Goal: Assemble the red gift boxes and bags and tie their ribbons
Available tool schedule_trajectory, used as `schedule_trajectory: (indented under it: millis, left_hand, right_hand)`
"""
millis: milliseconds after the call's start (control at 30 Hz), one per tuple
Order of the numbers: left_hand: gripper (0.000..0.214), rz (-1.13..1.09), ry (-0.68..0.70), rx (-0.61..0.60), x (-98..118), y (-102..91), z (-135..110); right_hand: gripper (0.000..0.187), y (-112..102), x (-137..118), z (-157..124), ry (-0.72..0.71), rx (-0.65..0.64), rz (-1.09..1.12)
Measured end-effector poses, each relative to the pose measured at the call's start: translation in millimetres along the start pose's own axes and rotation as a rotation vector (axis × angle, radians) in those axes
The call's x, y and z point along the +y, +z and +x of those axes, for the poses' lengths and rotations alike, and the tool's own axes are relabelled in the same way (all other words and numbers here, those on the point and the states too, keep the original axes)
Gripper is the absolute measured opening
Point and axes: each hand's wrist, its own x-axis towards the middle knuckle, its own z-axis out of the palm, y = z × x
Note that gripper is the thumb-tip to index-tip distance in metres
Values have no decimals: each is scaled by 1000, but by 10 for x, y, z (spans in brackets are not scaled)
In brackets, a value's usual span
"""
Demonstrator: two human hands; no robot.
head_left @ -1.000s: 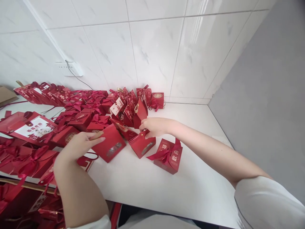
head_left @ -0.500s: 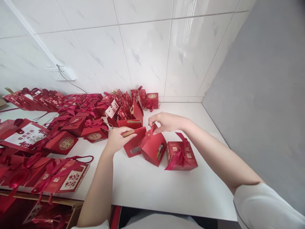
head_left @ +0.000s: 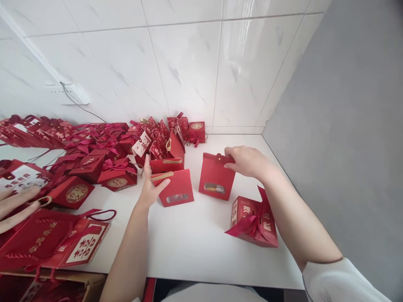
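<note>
My right hand [head_left: 247, 161] pinches the top flap of a red gift box [head_left: 215, 178] with a small clear window, holding it upright on the white table [head_left: 201, 247]. My left hand [head_left: 151, 186] rests on the gold-trimmed top edge of a second windowed red box [head_left: 174, 188], thumb and fingers around that edge. Just below my right forearm sits a red box tied with a ribbon bow [head_left: 253, 222].
Many red gift boxes and bags [head_left: 94, 147] crowd the left and back of the table up to the tiled wall. Another person's hand [head_left: 15, 207] lies at the left edge on a large red bag [head_left: 50, 239]. A grey wall bounds the right.
My right hand has lifted its box upright and carried it right, away from the left one. My left hand has stayed on its box. Another person's hand has come in at the left.
</note>
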Motion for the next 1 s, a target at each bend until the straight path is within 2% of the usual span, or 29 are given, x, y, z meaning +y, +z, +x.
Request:
schedule_trajectory:
  millis: [100,167,300,400,567,700,800,900,1000]
  left_hand:
    - [120,-63,-72,-33,111,236,-151]
    - [120,-12,-102,19,197,444,-277]
    - [118,193,-94,40,247,852,-418]
    - [114,243,-54,73,218,1107,-321]
    - [106,279,-85,152,237,1581,-16]
    - [104,325,-41,174,294,1969,-20]
    - [103,303,13,138,316,2152,-89]
    - [106,247,-5,108,309,2267,-56]
    - [109,216,-66,153,282,2388,109]
  right_hand:
    - [17,68,-80,14,152,28,-8]
    - [26,115,-108,28,202,23,71]
    - [52,172,-27,64,236,-98,310]
    - [70,208,111,112,290,-197,365]
    - [66,356,372,283,310,-201,337]
    - [66,578,612,430,307,-135,513]
    - [61,747,740,470,348,-16,552]
    - [54,892,783,461,438,173,436]
    - [52,1025,786,452,559,435,237]
